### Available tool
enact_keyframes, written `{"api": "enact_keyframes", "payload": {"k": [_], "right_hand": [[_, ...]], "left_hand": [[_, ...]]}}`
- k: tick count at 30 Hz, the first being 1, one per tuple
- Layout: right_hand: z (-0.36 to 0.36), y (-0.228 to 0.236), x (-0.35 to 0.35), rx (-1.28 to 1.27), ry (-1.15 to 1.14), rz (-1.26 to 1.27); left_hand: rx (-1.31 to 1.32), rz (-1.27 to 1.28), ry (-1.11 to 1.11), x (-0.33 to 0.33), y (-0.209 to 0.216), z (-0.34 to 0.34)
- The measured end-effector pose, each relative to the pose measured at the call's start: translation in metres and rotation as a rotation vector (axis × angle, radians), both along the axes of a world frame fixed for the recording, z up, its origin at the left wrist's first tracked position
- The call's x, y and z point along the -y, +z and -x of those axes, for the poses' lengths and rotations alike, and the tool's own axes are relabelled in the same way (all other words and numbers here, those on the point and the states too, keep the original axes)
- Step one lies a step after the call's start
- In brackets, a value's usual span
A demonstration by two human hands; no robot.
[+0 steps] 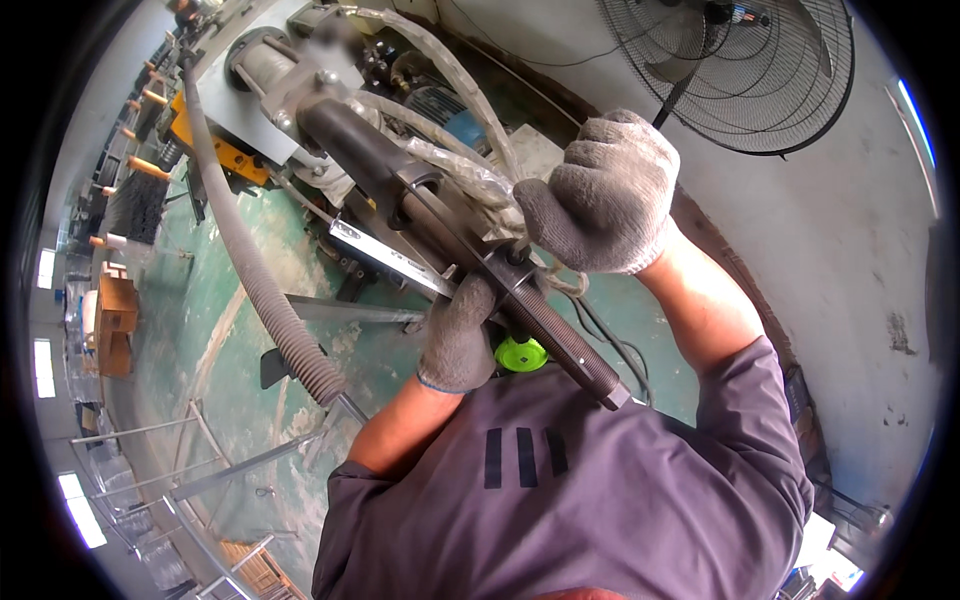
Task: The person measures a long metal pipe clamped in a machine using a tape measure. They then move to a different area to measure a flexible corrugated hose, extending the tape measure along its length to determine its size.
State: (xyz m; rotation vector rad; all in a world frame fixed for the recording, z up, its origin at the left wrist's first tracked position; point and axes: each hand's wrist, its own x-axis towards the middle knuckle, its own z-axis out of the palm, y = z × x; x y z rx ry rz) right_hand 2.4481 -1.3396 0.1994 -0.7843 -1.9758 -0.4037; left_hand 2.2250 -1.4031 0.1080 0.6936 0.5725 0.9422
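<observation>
In the middle lies a machine's dark metal cylinder (350, 150), running down to a threaded rod (565, 345) that ends close to my torso. My left hand (458, 340), in a grey knit glove, is closed against the near side of the rod's bracket (508, 265); most of its fingers are hidden beneath. A silver flat bar (385, 255) runs alongside the cylinder to that hand. My right hand (610, 195), gloved too, is raised right of the cylinder with fingers curled into a fist and thumb toward the machine. Whatever is inside this fist is hidden.
A ribbed grey hose (245, 250) curves down on the left. Wrapped hoses (470, 90) loop behind the cylinder. A black caged fan (740, 70) stands at the upper right beside the wall (850, 230). A bright green disc (522, 354) sits under the rod. Metal frames (200, 450) stand lower left.
</observation>
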Motion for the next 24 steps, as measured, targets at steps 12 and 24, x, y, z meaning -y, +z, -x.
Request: {"api": "enact_keyframes", "payload": {"k": [12, 24], "right_hand": [[0.002, -0.002, -0.051, -0.052, 0.34, -0.004], [0.005, -0.003, -0.063, -0.064, 0.481, 0.003]], "left_hand": [[-0.021, 0.032, 0.008, 0.003, 0.005, -0.01], [-0.189, -0.068, 0.001, -0.003, -0.012, -0.01]]}}
